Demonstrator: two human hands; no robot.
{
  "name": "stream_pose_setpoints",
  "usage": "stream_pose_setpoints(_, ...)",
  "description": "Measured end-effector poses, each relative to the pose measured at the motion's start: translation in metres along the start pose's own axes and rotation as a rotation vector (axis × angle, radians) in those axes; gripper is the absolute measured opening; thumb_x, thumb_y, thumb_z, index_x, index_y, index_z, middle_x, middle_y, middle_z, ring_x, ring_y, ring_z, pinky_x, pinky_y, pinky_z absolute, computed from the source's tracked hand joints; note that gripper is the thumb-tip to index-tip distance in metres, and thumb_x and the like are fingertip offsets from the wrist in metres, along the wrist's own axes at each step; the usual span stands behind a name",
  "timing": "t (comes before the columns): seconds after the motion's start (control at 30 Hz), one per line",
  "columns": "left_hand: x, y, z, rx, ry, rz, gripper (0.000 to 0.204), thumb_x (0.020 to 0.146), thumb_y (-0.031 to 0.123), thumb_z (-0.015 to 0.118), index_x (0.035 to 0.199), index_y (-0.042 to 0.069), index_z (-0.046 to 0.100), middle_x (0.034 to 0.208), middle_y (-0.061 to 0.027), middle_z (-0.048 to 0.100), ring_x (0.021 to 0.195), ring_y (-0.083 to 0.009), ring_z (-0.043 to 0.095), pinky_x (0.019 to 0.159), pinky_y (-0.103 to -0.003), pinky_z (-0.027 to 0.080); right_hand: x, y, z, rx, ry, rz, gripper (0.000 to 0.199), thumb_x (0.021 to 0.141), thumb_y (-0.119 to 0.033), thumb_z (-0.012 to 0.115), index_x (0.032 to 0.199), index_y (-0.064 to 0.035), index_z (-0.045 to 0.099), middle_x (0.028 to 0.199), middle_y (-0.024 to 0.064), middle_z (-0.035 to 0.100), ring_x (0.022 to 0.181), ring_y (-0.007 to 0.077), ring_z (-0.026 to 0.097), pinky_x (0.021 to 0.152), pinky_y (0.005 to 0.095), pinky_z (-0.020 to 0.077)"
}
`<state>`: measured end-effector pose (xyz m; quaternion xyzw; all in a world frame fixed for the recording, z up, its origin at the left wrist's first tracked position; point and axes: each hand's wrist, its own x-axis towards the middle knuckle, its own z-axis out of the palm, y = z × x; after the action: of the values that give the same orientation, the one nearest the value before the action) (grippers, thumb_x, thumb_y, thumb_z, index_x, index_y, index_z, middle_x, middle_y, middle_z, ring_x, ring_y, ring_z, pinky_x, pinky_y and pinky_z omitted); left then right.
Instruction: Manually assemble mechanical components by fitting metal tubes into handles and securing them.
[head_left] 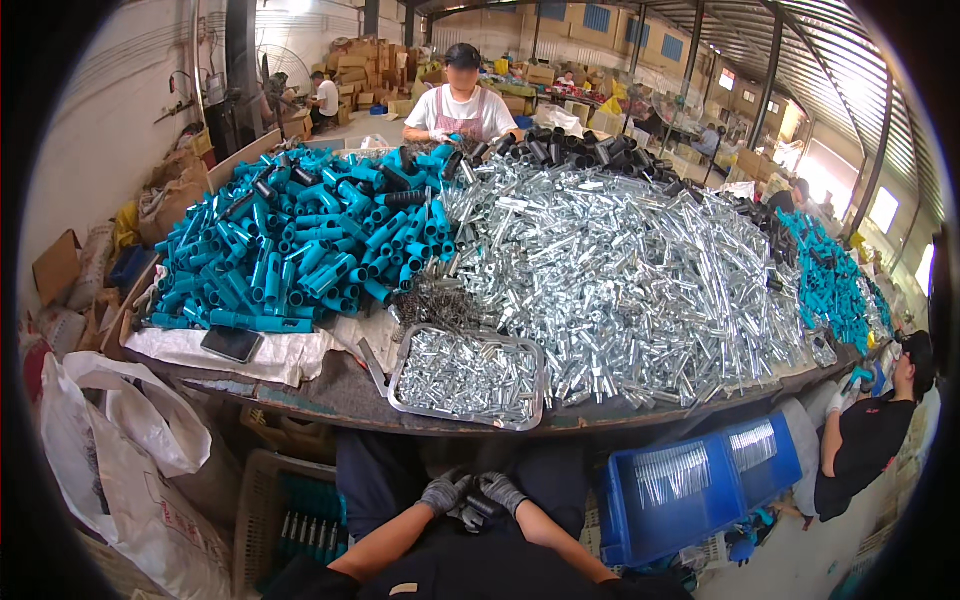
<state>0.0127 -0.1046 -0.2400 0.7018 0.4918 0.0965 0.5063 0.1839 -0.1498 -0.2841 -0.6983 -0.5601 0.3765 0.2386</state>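
Note:
Both hands are low in the middle of the head view, close together over my lap, in grey knit gloves. My right hand (503, 489) has its fingers curled on a short black cylindrical piece (485, 506). Right beside it, my left hand (446, 492) is closed too; what its fingers hold is hidden. On the table edge ahead sits a clear tray (541, 400) full of small metal pieces. Behind it spread a heap of shiny metal rods and tubes (640, 270) and, to the left, a heap of teal plastic tubes (300, 240).
A phone (231, 344) lies at the table's left front. White sacks (140, 480) and a crate (258, 500) of teal parts stand below left. Blue bins (650, 520) with rows of metal rods are below right. Co-workers sit across (462, 105) and at right (870, 430).

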Motion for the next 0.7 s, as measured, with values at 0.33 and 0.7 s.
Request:
stream_pose_setpoints(0.33, 0.0027, -0.0085, 0.0003, 0.013, -0.029, 0.036, 0.053, 0.088, 0.045, 0.054, 0.120, 0.003, 0.058, 0.114, -0.0206, 0.061, 0.106, -0.0313, 0.059, 0.091, -0.035, 0.044, -0.0017, -0.0004, 0.0045, 0.024, -0.066, 0.049, 0.026, 0.087, -0.025, 0.054, 0.101, -0.0068, 0.066, 0.102, 0.0153, 0.066, 0.095, 0.0307, 0.063, 0.083, 0.0364, 0.0492)
stream_pose_setpoints(0.7, 0.0039, -0.0067, -0.0017, -0.006, -0.063, 0.014, 0.061, 0.086, 0.053, 0.052, 0.120, 0.003, 0.058, 0.115, -0.0223, 0.060, 0.108, -0.0336, 0.058, 0.092, -0.037, 0.044, 0.0026, 0.0013, 0.0083, -0.026, -0.149, 0.118, 0.026, 0.087, -0.028, 0.051, 0.103, -0.0155, 0.067, 0.108, 0.0101, 0.066, 0.102, 0.0293, 0.060, 0.095, 0.0370, 0.0417)
